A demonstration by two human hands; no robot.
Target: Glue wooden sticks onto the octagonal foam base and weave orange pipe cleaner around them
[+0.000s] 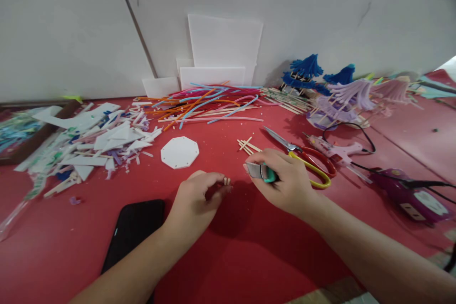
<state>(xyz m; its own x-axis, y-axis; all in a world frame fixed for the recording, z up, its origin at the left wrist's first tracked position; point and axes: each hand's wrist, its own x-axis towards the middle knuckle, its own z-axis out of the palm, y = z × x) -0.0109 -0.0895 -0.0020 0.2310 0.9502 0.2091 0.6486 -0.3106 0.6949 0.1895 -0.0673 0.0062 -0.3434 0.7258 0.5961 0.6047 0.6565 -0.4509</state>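
My left hand (199, 202) pinches short wooden sticks (227, 181) between thumb and fingertips; only their pale ends show. Wrapped in my right hand (288, 185) is a utility knife (270, 174) with a teal handle, its metal end facing left toward the sticks without touching them. A few cut wooden sticks (249, 144) lie crossed on the red table just beyond my right hand. A white octagonal board (179, 152) with small holes near its corners lies flat, beyond my left hand. Scissors (280, 138) with red and yellow handles rest beside my right hand.
White scraps (121, 135) pile up at the left, near a black phone (137, 223). Coloured fuzzy stems (210, 104) lie at the back before white boards (224, 40). At right are blue and lilac pavilion models (351, 92), a pink glue gun (342, 150) and a purple corded device (409, 194).
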